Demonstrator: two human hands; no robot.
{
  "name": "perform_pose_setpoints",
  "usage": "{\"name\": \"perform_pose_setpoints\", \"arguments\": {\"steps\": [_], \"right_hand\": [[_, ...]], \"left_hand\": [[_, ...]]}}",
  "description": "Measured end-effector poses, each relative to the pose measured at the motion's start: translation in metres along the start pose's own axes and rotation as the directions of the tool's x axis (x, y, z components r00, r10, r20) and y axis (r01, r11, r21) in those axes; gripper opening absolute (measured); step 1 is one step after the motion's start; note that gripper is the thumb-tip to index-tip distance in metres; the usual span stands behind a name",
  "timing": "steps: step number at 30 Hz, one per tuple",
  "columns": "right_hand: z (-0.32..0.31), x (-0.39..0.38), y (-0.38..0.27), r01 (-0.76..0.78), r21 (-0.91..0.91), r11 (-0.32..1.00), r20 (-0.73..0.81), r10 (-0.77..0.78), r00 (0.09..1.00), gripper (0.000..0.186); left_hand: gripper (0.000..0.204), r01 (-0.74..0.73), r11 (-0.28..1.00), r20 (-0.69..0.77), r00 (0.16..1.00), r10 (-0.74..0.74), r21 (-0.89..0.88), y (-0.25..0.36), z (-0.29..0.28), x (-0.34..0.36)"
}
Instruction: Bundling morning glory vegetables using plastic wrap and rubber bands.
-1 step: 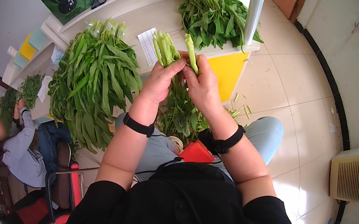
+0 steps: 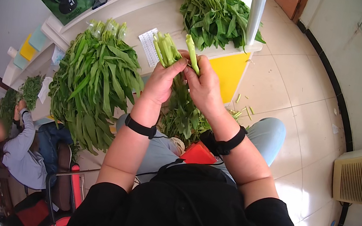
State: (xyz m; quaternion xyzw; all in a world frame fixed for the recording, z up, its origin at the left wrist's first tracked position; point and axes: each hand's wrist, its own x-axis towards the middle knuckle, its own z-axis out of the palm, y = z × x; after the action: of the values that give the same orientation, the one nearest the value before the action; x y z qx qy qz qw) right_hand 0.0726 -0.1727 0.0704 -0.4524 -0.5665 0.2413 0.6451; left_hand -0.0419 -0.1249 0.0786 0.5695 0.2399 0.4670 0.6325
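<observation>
My left hand (image 2: 162,81) is closed round a bundle of pale green cut stems (image 2: 166,50), which look like water spinach. Between the thumb and fingers of my right hand (image 2: 205,83) is a thicker stem (image 2: 192,50), held just right of the bundle. Both hands almost meet at the thumbs, in front of the desk edge. Below them, leafy greens (image 2: 181,108) hang or lie between my knees; whether they join the held stems is hidden by my hands.
Taped bunches of long-leaved greens (image 2: 95,79) overhang the desk (image 2: 145,13) on the left. Loose greens (image 2: 214,15) lie at the back, beside an upright roll of clear film (image 2: 255,15). Stem scraps (image 2: 245,109) dot the floor. Another person (image 2: 26,149) handles greens at far left.
</observation>
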Motion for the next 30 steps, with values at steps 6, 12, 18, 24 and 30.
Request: {"name": "perform_pose_setpoints", "arguments": {"steps": [6, 12, 18, 24, 30], "right_hand": [[-0.004, -0.004, 0.014, -0.106, 0.164, 0.981, 0.071, 0.095, 0.993, 0.019], [-0.03, 0.002, 0.032, -0.009, 0.012, 1.0, -0.053, 0.01, 0.999, 0.022], [-0.052, 0.014, 0.038, -0.062, -0.108, 0.992, 0.007, 0.063, 0.998, 0.024], [-0.052, 0.027, 0.012, -0.174, -0.088, 0.981, 0.128, 0.185, 0.974, 0.027], [-0.048, 0.028, 0.01, -0.131, -0.074, 0.989, 0.201, 0.143, 0.969, 0.026]], "left_hand": [[0.03, -0.092, 0.995, -0.124, 0.988, 0.095, 0.03, 0.003, -0.003, 0.003], [0.013, -0.158, 0.987, -0.232, 0.96, 0.158, 0.021, 0.018, -0.033, 0.009], [0.013, -0.036, 0.998, -0.106, 0.994, 0.041, 0.041, 0.016, -0.021, 0.008], [0.037, 0.094, 0.991, 0.08, 0.992, -0.102, 0.096, 0.007, 0.001, 0.006], [0.033, 0.132, 0.982, 0.1, 0.984, -0.146, 0.138, 0.008, 0.011, 0.005]]}}
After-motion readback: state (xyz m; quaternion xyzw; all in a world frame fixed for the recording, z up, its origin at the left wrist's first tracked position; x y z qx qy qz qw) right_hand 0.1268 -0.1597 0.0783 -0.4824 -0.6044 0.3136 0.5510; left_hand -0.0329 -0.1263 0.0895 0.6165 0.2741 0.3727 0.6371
